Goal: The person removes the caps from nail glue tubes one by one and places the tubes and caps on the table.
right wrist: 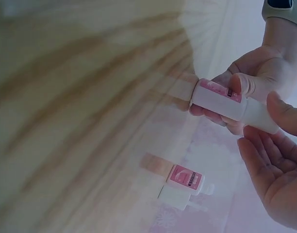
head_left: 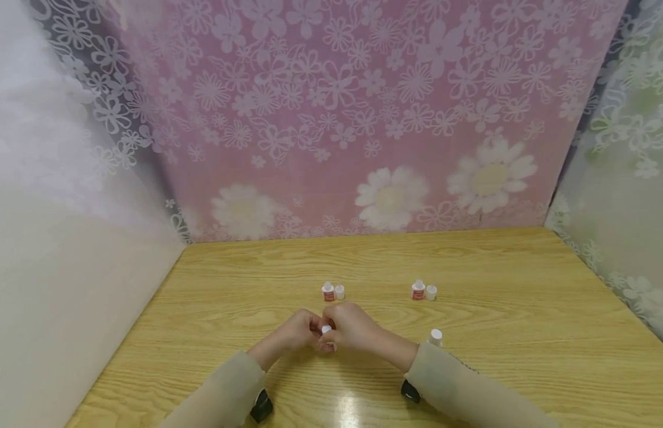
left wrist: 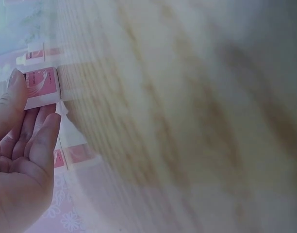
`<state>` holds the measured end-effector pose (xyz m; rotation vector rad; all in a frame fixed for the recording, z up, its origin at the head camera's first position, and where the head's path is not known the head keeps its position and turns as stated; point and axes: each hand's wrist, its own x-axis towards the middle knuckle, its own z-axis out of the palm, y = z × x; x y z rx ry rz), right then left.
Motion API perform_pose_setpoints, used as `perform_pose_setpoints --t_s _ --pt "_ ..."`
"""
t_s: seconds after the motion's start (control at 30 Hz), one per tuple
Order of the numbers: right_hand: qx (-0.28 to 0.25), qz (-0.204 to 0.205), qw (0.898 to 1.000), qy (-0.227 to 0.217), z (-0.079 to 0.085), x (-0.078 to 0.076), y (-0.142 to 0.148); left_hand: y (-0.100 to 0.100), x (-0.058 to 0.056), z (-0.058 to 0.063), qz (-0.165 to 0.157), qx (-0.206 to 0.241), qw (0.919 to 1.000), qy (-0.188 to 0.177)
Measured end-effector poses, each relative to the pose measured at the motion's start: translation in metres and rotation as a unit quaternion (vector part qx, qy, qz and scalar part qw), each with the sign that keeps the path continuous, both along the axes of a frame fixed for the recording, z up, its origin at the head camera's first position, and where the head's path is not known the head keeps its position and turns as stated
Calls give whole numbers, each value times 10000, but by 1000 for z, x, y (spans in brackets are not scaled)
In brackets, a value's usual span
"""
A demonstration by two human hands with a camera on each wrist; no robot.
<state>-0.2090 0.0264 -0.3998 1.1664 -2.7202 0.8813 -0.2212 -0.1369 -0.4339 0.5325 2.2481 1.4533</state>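
Both hands meet at one small white bottle with a pink-red label, low over the wooden table. My left hand holds the bottle's body between thumb and fingers; its label shows beside the thumb in the left wrist view. My right hand pinches the white cap at the bottle's top. The cap sits on the bottle's neck. In the head view the fingers hide most of the bottle.
Beyond the hands stands an uncapped bottle with its cap beside it. Farther right is another uncapped bottle and its cap. A white-capped bottle is partly hidden behind the right sleeve. Flowered sheets border the table.
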Motion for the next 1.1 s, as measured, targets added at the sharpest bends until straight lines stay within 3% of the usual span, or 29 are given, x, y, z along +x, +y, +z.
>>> perform_pose_setpoints --t_s 0.43,0.67,0.87,1.1 --pt "-27 1125 9933 -270 -1 -16 8 0 0 1 -187 116 9997 -88" --pt "-50 1396 9892 -449 -2 -22 11 0 -1 2 -262 259 9992 -169" --pt "-115 1119 9926 -467 -3 -17 10 1 2 5 -353 246 9990 -104" --pt "-157 194 9992 -307 -2 1 6 1 0 0 -177 69 9998 -95"
